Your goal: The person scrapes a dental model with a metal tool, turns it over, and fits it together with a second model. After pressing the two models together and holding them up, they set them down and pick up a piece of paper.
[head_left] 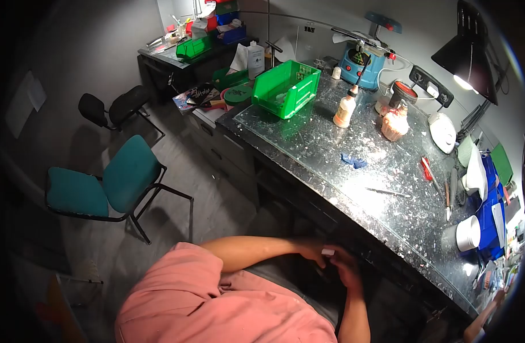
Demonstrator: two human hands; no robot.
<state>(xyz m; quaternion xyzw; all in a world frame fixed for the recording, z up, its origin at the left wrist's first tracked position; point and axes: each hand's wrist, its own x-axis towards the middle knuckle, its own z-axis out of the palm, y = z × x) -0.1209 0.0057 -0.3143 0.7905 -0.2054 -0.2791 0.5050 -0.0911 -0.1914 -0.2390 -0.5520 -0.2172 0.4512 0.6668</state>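
Both hands are low, in the shadow in front of the workbench's near edge. My left hand comes in from the left with its fingers closed and bent down. Facing it, my right hand is raised with its fingers curled inward. A small white object is pinched between the two hands; fine detail there is dark. On the workbench beyond them lie a crumpled blue piece and a thin metal tool.
A green bin, a bottle, a blue device, a lamp and white cups stand on or over the bench. A teal chair is at left. Another person's arm shows at lower right.
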